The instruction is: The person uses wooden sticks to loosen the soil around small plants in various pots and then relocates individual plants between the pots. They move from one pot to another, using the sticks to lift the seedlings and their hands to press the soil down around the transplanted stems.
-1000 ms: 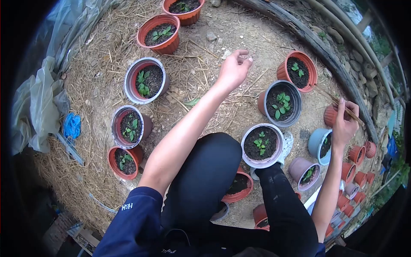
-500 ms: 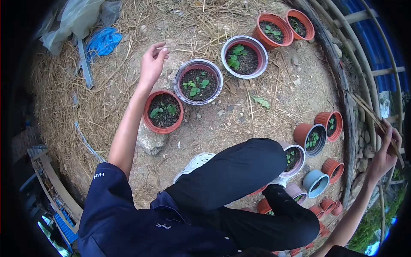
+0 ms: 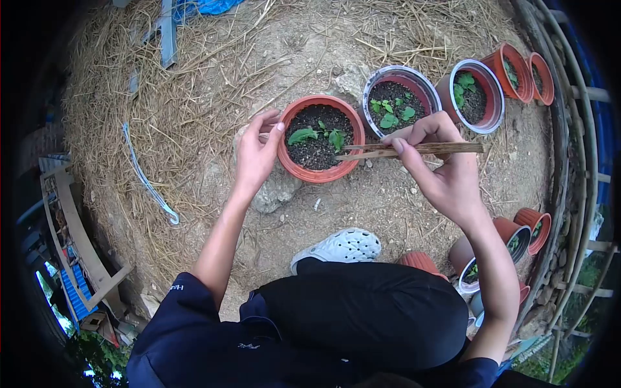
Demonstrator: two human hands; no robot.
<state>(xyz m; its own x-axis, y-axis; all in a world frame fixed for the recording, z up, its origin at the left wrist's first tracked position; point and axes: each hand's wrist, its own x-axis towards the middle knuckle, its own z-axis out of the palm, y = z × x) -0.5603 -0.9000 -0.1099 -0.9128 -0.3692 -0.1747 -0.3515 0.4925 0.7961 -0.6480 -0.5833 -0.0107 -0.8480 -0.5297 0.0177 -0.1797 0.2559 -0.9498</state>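
Note:
In the head view, a terracotta-coloured plastic pot holds dark soil and a small green seedling. My left hand is at the pot's left rim, thumb and fingers apart and the fingertips at or touching its edge. From the right, my right hand pinches brown bamboo tongs, two thin prongs held nearly level. The prong tips reach over the pot's right rim, above the soil beside the seedling. Whether they touch anything cannot be made out.
A white-rimmed pot with seedlings stands just right, then another white-rimmed pot and more terracotta ones. A stone lies by the near pot. My pale clog is below. Straw covers the left ground; a pole fence runs right.
My right hand has come in from the far right with the bamboo tongs to the near pot. My left hand has come down to the pot's rim. The view has shifted.

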